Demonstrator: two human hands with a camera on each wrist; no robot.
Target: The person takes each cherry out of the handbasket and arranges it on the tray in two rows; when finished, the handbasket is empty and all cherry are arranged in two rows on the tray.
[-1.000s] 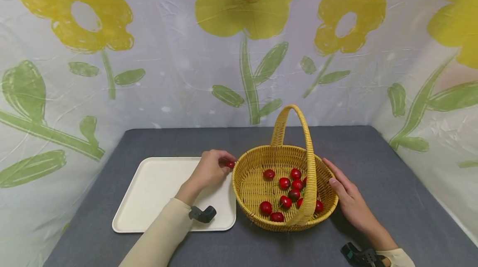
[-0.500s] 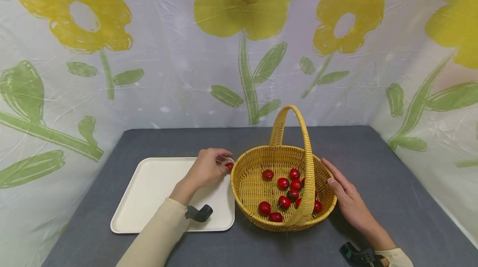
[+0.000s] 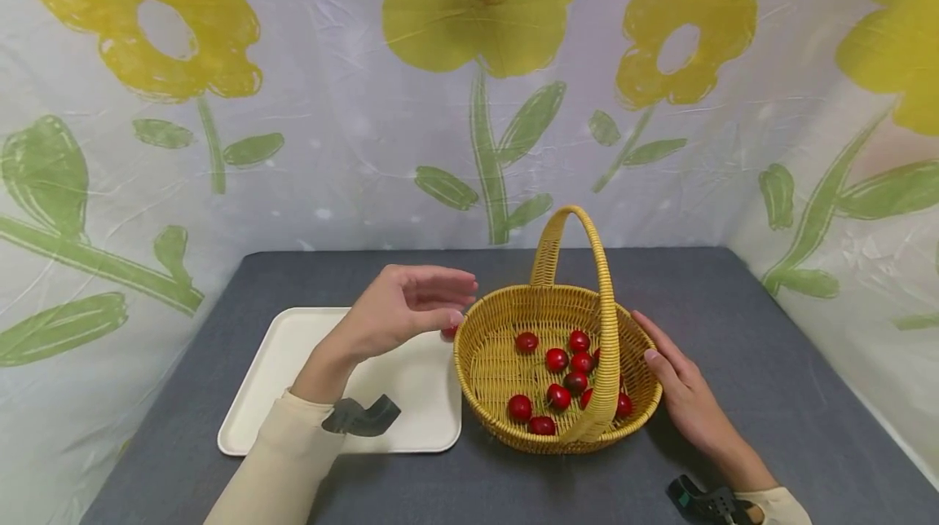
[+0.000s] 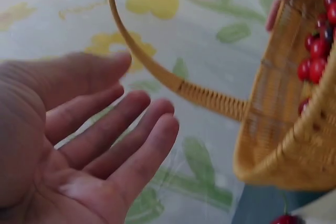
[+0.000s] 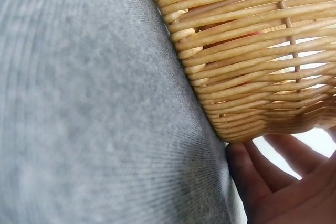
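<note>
My left hand (image 3: 399,309) is raised over the tray's right side, fingers extended and thumb apart, holding nothing. Just beneath its thumb, a dark red cherry (image 3: 449,333) lies at the tray's back right corner, partly hidden; the left wrist view also catches a cherry (image 4: 287,219) below the basket. The yellow wicker basket (image 3: 469,382) beside the tray contains several red cherries (image 3: 557,359) and has a tall arched handle. My right hand (image 3: 689,394) rests against the basket's right side, its fairly straight fingers (image 5: 275,169) along the outer wall and its thumb at the rim.
The white rectangular tray (image 3: 293,378) lies left of the basket on a dark grey tabletop (image 3: 506,484). A curtain printed with flowers (image 3: 352,183) hangs behind the table. The basket's handle (image 3: 603,280) arches well above its rim.
My left hand has let go of the cherry at the tray's corner, lifted up and a little left, and its fingers have spread. The right hand and basket have stayed put.
</note>
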